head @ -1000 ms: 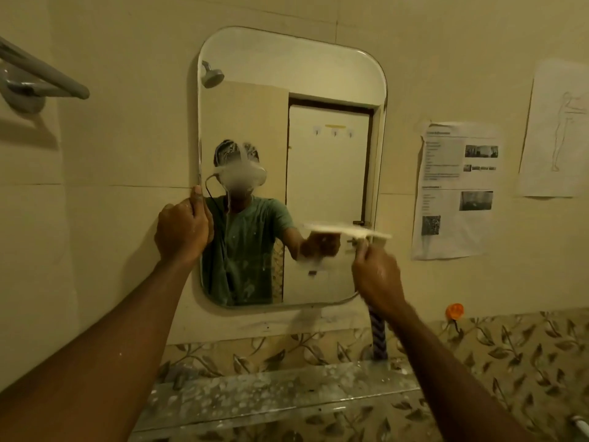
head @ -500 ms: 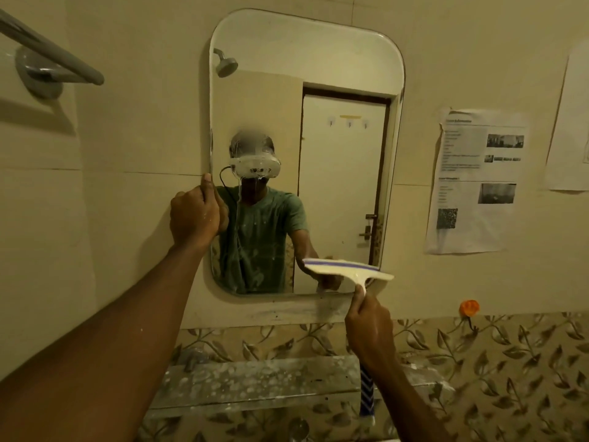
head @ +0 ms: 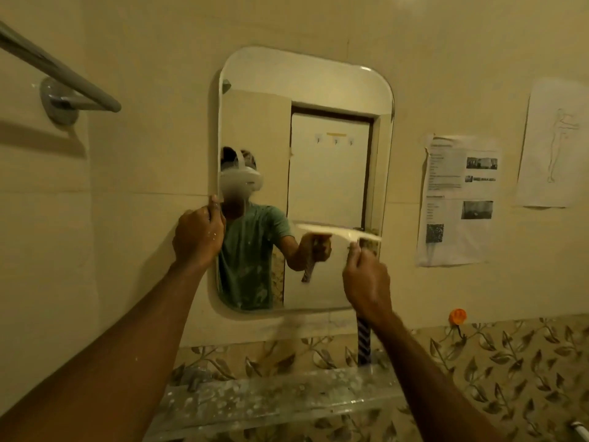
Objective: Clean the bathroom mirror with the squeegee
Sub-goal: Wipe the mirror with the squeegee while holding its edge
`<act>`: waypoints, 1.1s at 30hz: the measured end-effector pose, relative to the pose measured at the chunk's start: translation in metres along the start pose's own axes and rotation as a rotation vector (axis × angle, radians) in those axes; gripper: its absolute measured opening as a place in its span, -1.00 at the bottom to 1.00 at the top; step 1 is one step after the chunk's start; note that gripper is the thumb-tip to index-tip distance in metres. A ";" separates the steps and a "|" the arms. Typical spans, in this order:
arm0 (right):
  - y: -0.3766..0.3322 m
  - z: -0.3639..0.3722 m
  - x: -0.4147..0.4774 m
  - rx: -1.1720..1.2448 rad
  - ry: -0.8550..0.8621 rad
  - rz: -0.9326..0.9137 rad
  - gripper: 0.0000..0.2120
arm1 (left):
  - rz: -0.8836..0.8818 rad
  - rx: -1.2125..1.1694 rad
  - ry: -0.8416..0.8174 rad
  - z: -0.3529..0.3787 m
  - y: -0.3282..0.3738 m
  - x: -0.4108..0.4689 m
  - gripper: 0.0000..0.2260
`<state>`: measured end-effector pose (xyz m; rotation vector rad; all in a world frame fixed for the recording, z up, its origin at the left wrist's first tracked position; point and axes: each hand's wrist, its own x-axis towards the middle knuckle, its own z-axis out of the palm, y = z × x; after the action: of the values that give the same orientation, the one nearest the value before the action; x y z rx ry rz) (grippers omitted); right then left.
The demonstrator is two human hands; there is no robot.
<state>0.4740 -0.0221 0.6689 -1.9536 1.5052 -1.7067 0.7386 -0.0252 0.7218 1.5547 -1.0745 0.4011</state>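
Glass shelf (head: 255, 406) nearest, spotted white, nothing standing on it. Right hand (head: 366, 282) fisted tight on the squeegee (head: 338, 232) handle, striped end poking out below the wrist; blade blurred, roughly level, at the mirror (head: 306, 90) lower right, contact with the glass unclear. Left hand (head: 199, 239) curled closed over the mirror's left edge, thumb up along it. Wall right: printed sheet (head: 459, 199) with photos and a QR-like block, text too small to read; line drawing sheet (head: 554, 145) beyond. Orange hook (head: 457, 315) below. Towel rail (head: 60, 74) upper left.
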 end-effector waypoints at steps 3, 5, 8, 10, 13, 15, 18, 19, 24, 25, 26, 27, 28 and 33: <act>-0.064 -0.009 0.051 0.007 0.011 -0.092 -0.59 | -0.015 0.079 -0.114 -0.010 0.002 0.004 -0.41; -0.101 -0.015 0.081 0.055 0.012 -0.080 -0.60 | -0.005 0.144 -0.194 -0.018 0.004 0.008 -0.41; -0.152 -0.030 0.121 0.102 0.032 -0.086 -0.63 | 0.022 0.213 -0.284 -0.026 0.007 0.015 -0.40; -0.179 -0.039 0.144 0.078 0.075 -0.104 -0.63 | 0.076 0.288 -0.318 -0.028 0.008 0.019 -0.40; -0.210 -0.050 0.166 0.034 0.080 -0.130 -0.70 | 0.131 0.361 -0.309 -0.027 0.007 0.021 -0.39; -0.217 -0.054 0.172 -0.035 0.061 -0.148 -0.70 | 0.130 0.358 -0.287 -0.026 0.006 0.023 -0.36; -0.202 -0.047 0.160 -0.113 0.038 -0.183 -0.70 | 0.141 0.333 -0.232 -0.023 0.003 0.021 -0.35; -0.188 -0.040 0.150 -0.099 0.031 -0.179 -0.66 | 0.142 0.315 -0.213 -0.021 0.002 0.019 -0.34; -0.104 0.018 0.063 -0.042 -0.044 -0.112 -0.60 | 0.137 0.294 -0.198 -0.024 0.003 0.015 -0.37; -0.093 0.025 0.046 -0.089 -0.063 -0.111 -0.61 | 0.138 0.301 -0.208 -0.025 0.004 0.015 -0.35; -0.086 0.030 0.033 -0.128 -0.081 -0.109 -0.62 | 0.141 0.306 -0.221 -0.026 0.004 0.015 -0.35; -0.083 0.032 0.026 -0.147 -0.096 -0.107 -0.63 | 0.143 0.310 -0.231 -0.026 0.004 0.016 -0.34; -0.086 0.031 0.026 -0.147 -0.106 -0.107 -0.62 | 0.146 0.311 -0.239 -0.026 0.003 0.016 -0.35; -0.154 -0.007 0.096 0.023 0.003 -0.187 -0.60 | 0.153 0.285 -0.276 -0.025 0.002 0.017 -0.42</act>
<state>0.5420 -0.0134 0.8374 -2.1398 1.3340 -1.7897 0.7532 -0.0092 0.7437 1.8235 -1.4034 0.4688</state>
